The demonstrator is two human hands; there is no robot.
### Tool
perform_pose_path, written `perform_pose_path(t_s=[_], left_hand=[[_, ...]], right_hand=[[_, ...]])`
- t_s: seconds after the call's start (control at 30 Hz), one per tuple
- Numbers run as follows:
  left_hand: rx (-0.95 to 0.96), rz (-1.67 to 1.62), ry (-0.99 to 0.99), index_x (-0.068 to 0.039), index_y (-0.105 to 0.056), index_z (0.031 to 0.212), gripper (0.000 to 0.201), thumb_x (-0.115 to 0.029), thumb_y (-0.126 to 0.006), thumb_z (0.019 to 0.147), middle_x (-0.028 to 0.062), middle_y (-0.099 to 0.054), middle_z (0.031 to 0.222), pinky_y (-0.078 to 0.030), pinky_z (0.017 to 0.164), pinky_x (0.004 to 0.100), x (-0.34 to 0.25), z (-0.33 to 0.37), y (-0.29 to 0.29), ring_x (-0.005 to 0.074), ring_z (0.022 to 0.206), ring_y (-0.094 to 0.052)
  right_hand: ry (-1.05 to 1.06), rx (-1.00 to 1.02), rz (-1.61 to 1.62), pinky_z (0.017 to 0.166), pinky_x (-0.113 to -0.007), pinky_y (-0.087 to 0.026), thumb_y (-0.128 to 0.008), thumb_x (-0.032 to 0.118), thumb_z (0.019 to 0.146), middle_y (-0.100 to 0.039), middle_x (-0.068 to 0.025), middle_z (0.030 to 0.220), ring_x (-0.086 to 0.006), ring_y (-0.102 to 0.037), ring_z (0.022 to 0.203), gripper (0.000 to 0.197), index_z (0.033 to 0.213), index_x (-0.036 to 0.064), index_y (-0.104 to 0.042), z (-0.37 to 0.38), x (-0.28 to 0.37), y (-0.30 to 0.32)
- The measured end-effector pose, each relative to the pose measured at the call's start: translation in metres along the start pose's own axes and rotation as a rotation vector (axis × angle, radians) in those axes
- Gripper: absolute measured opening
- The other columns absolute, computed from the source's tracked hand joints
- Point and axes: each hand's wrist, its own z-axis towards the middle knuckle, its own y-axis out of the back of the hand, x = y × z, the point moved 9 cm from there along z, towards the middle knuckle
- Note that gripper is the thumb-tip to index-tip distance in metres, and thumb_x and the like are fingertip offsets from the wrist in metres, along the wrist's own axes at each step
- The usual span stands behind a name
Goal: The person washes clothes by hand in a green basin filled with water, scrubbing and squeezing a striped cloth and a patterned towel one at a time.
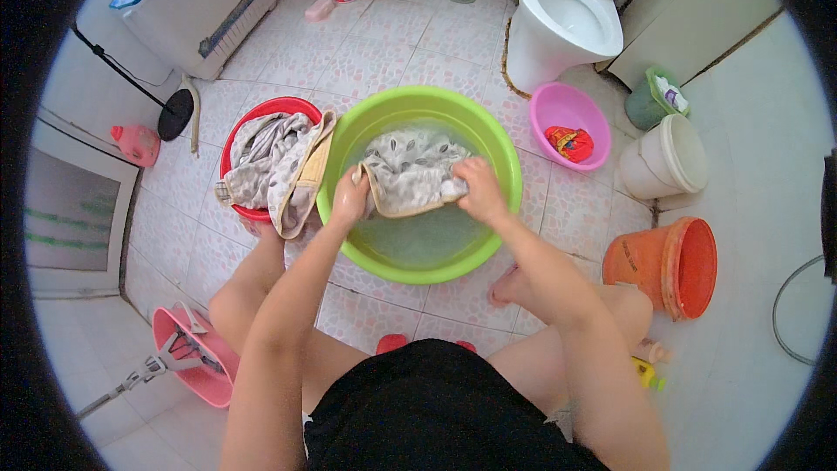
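Observation:
A large green basin of cloudy water stands on the floor in front of me. Over it I hold a wet, pale grey cloth with dark leaf-like marks and a tan bound edge; its far part lies in the water. My left hand grips one corner by the bound edge. At the opposite side, my right hand is closed on a bunched part. Left of the green basin, a red basin holds a heap of similar patterned fabric, which hangs over its rim.
To the right stand a pink basin with a red packet, a white bucket and an orange bucket. A toilet is at the far right. A pink mop bucket sits at lower left, a black stand base farther off.

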Motion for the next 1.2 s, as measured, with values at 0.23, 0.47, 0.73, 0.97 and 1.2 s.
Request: perform_pose_path(t_s=[0.23,0.47,0.73,0.97,1.2], left_hand=[[0.103,0.214,-0.119,-0.002,-0.053,0.097,0.028,-0.011,-0.058,0.072,0.0219,-0.057,0.087,-0.041,0.075,0.0417,0.027,-0.043,-0.064,0.0383,0.085,-0.053],[0.422,0.546,-0.110,-0.010,-0.056,0.095,0.031,-0.009,-0.059,0.064,0.0134,-0.055,0.093,-0.038,0.084,0.0436,0.063,-0.088,-0.111,0.0358,0.091,-0.050],[0.748,-0.134,0.431,-0.008,-0.056,0.111,0.046,-0.020,-0.060,0.067,0.0131,-0.061,0.102,-0.043,0.083,0.0347,0.070,-0.034,-0.122,0.0261,0.099,-0.056],[-0.371,-0.244,0.252,-0.009,-0.056,0.111,0.038,-0.009,-0.053,0.073,0.0120,-0.054,0.111,-0.035,0.093,0.0343,0.112,0.044,-0.041,0.0263,0.107,-0.048],[-0.387,-0.385,0.211,-0.012,-0.050,0.120,0.045,-0.019,-0.060,0.076,0.0155,-0.044,0.119,-0.031,0.096,0.0352,0.125,0.064,-0.068,0.0280,0.114,-0.040]], right_hand=[[-0.220,-0.030,-0.082,0.079,-0.039,-0.039,-0.064,0.003,0.051,-0.048,-0.0105,0.088,-0.0314,-0.045,0.092,0.037,0.086,0.0060,-0.053,-0.059,-0.025,-0.064],[-0.439,0.365,-0.211,0.088,-0.045,-0.032,-0.069,0.017,0.056,-0.045,-0.0087,0.098,-0.0297,-0.042,0.100,0.040,0.092,0.0121,-0.051,-0.106,-0.032,-0.122],[-0.756,0.613,0.374,0.083,-0.034,-0.042,-0.061,0.029,0.070,-0.060,-0.0154,0.091,-0.0269,-0.056,0.091,0.035,0.093,0.0029,-0.060,-0.063,-0.071,-0.128],[-0.615,0.030,0.028,0.096,-0.041,-0.032,-0.061,0.032,0.075,-0.037,-0.0215,0.127,-0.0349,-0.035,0.117,0.054,0.118,0.0043,-0.045,0.030,-0.133,-0.091],[-0.506,0.156,-0.262,0.096,-0.043,-0.032,-0.064,0.042,0.071,-0.032,-0.0237,0.129,-0.0384,-0.036,0.117,0.083,0.131,-0.0007,-0.025,0.075,-0.153,-0.146]])
